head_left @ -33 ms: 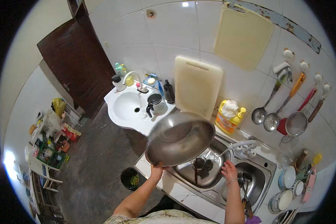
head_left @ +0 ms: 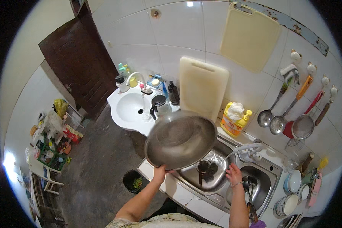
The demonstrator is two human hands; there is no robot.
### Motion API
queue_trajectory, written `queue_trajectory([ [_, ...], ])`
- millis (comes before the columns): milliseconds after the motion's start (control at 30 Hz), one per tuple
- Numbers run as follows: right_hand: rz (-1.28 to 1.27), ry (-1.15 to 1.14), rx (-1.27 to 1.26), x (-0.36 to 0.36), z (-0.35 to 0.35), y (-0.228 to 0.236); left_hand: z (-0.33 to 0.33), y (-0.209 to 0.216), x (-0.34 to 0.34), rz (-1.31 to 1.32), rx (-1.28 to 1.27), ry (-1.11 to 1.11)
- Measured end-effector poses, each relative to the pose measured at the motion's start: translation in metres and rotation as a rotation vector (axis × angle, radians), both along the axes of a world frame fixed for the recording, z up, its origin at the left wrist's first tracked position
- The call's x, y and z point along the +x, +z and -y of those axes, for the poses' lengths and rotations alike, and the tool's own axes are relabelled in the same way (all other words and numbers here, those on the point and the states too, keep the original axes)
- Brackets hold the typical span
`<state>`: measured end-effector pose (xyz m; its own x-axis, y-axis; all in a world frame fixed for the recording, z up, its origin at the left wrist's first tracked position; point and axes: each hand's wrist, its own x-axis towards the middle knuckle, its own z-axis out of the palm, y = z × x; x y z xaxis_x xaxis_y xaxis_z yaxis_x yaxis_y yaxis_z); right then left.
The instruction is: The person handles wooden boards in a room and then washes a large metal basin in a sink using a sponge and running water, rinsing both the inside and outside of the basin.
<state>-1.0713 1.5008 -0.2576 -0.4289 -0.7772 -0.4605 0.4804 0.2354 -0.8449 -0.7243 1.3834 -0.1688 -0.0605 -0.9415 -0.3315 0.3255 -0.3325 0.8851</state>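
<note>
A large round steel basin (head_left: 180, 142) is tilted up over the left bowl of the double sink (head_left: 186, 178). My left hand (head_left: 159, 173) grips its near rim, with the thumb on the side that shows and the fingers hidden. Over the ridge between the two bowls, my right hand (head_left: 234, 174) is open with fingers apart, touching nothing I can see. Water runs from the white tap (head_left: 245, 149) into the left bowl. Dark scrubbers (head_left: 210, 171) and a dark-handled tool (head_left: 200, 174) lie there, partly hidden by the basin.
The right bowl holds several ladle-like utensils (head_left: 250, 182). A yellow jug (head_left: 233, 122) stands behind the sink, stacked bowls (head_left: 287, 205) to its right. A white washbasin (head_left: 121, 108) with a black-lidded pitcher (head_left: 160, 105) is at far left; below, a bin (head_left: 135, 182) stands on the floor.
The steel basin has shifted slightly left, and its tilt has changed a little in my left hand. My right hand stays where it was.
</note>
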Motion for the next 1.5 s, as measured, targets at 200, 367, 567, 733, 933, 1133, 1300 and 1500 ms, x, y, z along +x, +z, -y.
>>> queue_trajectory([
  [200,0.192,-0.012,-0.092,0.02,0.01,0.021,0.042,-0.005,0.063,-0.507,0.269,0.045],
  [367,0.238,-0.127,-0.201,0.037,0.028,0.05,0.144,0.007,0.128,-0.672,0.326,0.298],
  [567,0.221,-0.213,-0.123,0.067,0.048,0.056,0.263,-0.043,0.206,-0.591,0.38,0.442],
  [733,0.187,-0.279,-0.047,0.092,0.048,0.047,0.328,-0.068,0.227,-0.589,0.432,0.444],
  [933,0.181,-0.374,0.024,0.108,0.043,0.039,0.419,-0.091,0.25,-0.495,0.426,0.347],
  [1133,0.159,-0.422,0.088,0.112,0.033,0.032,0.484,-0.115,0.227,-0.417,0.416,0.384],
  [1300,0.139,-0.459,0.16,0.116,0.033,0.04,0.49,-0.148,0.232,-0.418,0.449,0.384],
  [1500,0.202,-0.485,0.115,0.088,0.025,0.026,0.478,-0.139,0.223,-0.445,0.394,0.406],
])
